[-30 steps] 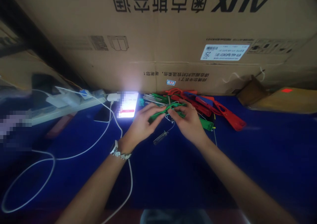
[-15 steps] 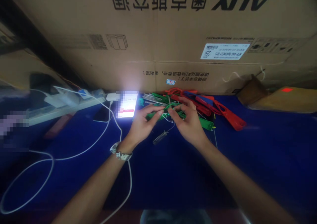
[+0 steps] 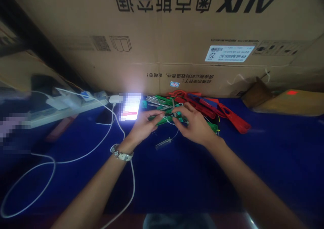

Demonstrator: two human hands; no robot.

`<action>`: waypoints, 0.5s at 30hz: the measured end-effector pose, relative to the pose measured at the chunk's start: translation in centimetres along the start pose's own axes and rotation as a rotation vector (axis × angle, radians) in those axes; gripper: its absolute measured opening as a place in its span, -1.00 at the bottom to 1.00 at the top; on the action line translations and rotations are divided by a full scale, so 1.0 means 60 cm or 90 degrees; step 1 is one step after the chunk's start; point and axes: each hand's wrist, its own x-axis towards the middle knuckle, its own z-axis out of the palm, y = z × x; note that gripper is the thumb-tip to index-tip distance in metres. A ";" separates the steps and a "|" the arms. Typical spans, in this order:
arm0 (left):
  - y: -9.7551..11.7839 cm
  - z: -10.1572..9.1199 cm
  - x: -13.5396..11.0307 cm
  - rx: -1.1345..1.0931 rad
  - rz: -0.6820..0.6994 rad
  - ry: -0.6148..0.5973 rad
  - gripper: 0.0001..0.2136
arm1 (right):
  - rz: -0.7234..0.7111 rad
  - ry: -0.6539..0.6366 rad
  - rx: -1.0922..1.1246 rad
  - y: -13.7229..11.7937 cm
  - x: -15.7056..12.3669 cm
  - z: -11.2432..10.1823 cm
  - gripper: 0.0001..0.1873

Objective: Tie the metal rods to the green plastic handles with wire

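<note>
Thumb and forefinger of my left hand (image 3: 145, 125) are pinched together on a thin white string (image 3: 168, 120). Facing it, my right hand (image 3: 196, 123) has its thumb and forefinger bent around a short thin grey rod (image 3: 173, 104), whose lower end is at the fingertips. Green plastic pieces (image 3: 162, 121) lie under and between both hands, partly hidden by the fingers. Below them a small clear tube (image 3: 163, 143) rests on the blue cloth, with a fine line running from it up towards my right hand.
Behind the hands lie silver rods (image 3: 158, 101) and red plastic handles (image 3: 236, 121). A lit phone (image 3: 131, 107) stands left, with a white cable (image 3: 111, 121) and a power strip (image 3: 45, 116). A large cardboard box (image 3: 162, 53) rises behind; a brown packet (image 3: 291, 102) is right.
My right thumb and forefinger have parted a little around the grey rod. My left hand has moved slightly down and left, drawing the string flatter. The clear tube has shifted slightly.
</note>
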 end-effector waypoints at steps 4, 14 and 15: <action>-0.003 -0.003 0.001 -0.001 0.052 -0.024 -0.86 | -0.083 -0.004 -0.115 0.018 0.004 0.004 -0.79; 0.009 -0.012 -0.002 0.107 0.052 -0.107 -0.79 | -0.228 -0.046 -0.177 0.026 0.014 -0.011 -0.78; 0.010 -0.013 -0.002 0.116 0.069 -0.117 -0.79 | -0.227 -0.062 -0.180 0.023 0.014 -0.012 -0.78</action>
